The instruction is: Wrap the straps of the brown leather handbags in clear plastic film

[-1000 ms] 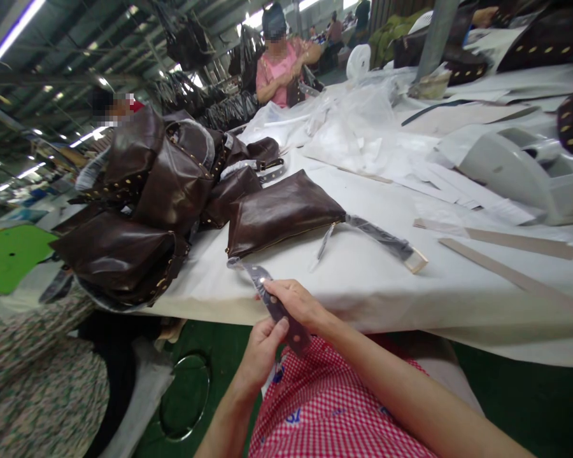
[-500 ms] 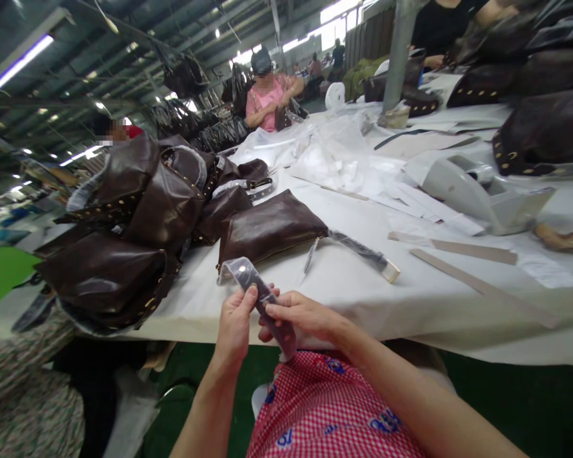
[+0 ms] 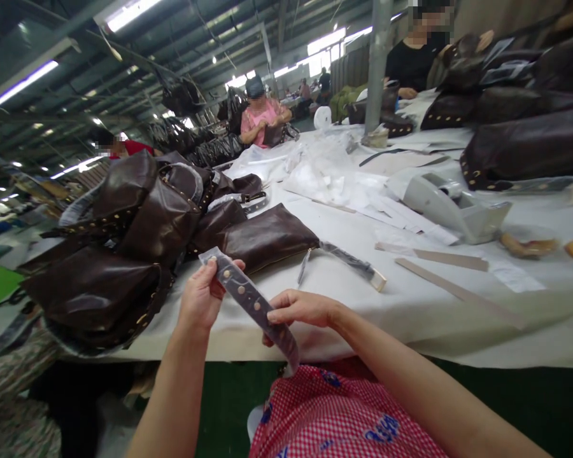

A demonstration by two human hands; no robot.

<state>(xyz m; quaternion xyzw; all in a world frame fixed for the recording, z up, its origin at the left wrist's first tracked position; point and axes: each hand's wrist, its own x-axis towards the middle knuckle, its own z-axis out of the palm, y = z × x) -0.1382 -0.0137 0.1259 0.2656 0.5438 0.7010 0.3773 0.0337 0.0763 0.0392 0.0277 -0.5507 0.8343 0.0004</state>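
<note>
While the white-covered tabletop [image 3: 334, 222] runs out ahead of me, the pile of brown bags [image 3: 157, 216] fills its left side, some straps in it showing pale film. Single brown bag [image 3: 272, 235] lies flat just right of the pile. Studded strap [image 3: 249, 298] is up on a diagonal over the tabletop's near edge, clear film along the visible length. Can't tell if it joins the bag from this angle. Second strap [image 3: 346, 257], off the bag's right end, lies on the tabletop, also filmed. My left hand [image 3: 203, 292] has fingers pinched closed on the studded strap's upper end; right hand [image 3: 303, 308], fingers closed lower down. Status, my read: film on both straps where visible, ends unconfirmed. Studs [image 3: 256, 306] show through in a row.
</note>
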